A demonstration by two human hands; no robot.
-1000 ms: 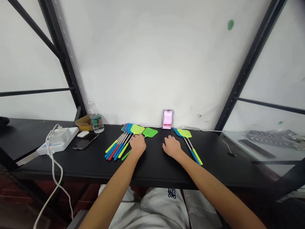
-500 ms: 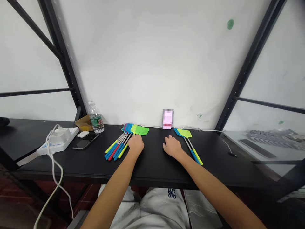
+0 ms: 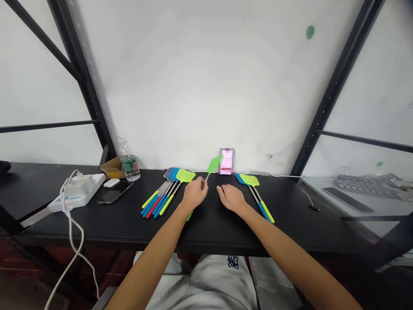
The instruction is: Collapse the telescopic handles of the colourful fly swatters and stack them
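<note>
From the head view, the left hand [image 3: 194,193] grips a thin green plastic fly swatter [image 3: 213,164], its flat top up in the air. The open right hand [image 3: 230,199] rests on the black surface [image 3: 206,226], just beside two blue and yellow-green fly swatters [image 3: 249,180]. White shorts [image 3: 222,282] show dark letters, "CHO".

We find the pink card [image 3: 226,161] at upper centre pixelated and unreadable; the left hand [image 3: 195,193] hides the green fly swatter [image 3: 214,164] mid-handle; the grey pile [image 3: 368,183] at far right is too blurred to identify.
</note>
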